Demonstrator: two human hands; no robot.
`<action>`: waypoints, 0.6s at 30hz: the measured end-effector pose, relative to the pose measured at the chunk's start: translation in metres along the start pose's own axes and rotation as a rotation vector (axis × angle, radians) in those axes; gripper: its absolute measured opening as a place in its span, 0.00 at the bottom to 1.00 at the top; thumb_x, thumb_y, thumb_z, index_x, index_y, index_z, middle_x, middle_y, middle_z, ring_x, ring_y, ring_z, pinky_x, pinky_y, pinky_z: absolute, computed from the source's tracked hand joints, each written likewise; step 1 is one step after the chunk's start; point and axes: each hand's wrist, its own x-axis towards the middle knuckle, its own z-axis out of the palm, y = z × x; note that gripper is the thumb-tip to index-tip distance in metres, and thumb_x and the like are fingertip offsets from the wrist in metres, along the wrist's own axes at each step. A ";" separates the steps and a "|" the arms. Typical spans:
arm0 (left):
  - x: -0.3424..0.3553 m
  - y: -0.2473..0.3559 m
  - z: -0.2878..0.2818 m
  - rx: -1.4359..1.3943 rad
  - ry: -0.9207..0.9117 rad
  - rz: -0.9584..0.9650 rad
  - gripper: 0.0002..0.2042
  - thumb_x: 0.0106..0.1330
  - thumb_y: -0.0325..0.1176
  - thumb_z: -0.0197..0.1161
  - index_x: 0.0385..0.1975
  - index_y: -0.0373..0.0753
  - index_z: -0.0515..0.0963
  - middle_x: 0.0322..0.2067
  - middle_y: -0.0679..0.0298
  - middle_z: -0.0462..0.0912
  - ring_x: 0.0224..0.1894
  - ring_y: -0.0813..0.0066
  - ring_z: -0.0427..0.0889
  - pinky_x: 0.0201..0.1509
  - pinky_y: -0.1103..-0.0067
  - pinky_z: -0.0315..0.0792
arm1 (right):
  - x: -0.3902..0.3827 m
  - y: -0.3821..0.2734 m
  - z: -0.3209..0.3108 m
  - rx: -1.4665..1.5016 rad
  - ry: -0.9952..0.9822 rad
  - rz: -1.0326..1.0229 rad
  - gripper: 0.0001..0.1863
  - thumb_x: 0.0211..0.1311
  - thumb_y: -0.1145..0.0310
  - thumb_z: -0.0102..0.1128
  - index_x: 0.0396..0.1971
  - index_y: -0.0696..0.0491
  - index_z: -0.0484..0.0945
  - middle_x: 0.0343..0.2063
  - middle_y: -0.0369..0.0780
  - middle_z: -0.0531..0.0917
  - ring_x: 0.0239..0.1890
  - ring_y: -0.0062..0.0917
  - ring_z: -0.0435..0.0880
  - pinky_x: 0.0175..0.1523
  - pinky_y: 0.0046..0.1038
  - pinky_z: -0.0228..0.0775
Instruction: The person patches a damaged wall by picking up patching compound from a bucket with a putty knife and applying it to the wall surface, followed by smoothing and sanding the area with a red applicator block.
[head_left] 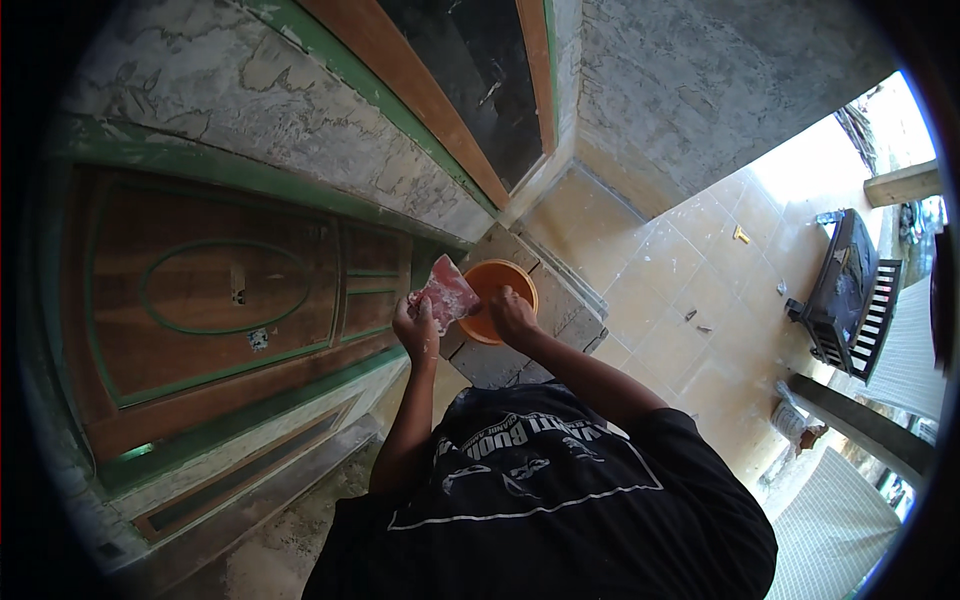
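My left hand (418, 322) is closed on the lower edge of a flat red piece (447, 290) smeared with whitish paste. The piece is tilted up beside the left rim of an orange bucket (532, 283). My right hand (513, 314) reaches over the bucket's right side with its fingers curled. Whatever those fingers hold, if anything, is hidden. The bucket stands on a platform of grey blocks (490, 370) in front of my body.
At left is a brown panelled door (210, 290) with green trim, beside a patchy plastered wall (270, 90). A dark window (470, 80) rises ahead. Tiled floor (660, 290) extends right, with a yellow-handled tool (741, 235) and a dark wooden bench (848, 295).
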 end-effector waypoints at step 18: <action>0.041 0.061 0.050 -0.610 -0.486 -0.297 0.06 0.60 0.25 0.50 0.35 0.35 0.71 0.32 0.62 0.77 0.31 0.75 0.79 0.34 0.80 0.75 | -0.153 0.081 -0.109 1.815 0.214 0.421 0.23 0.61 0.52 0.54 0.38 0.61 0.75 0.29 0.40 0.79 0.25 0.21 0.74 0.28 0.22 0.64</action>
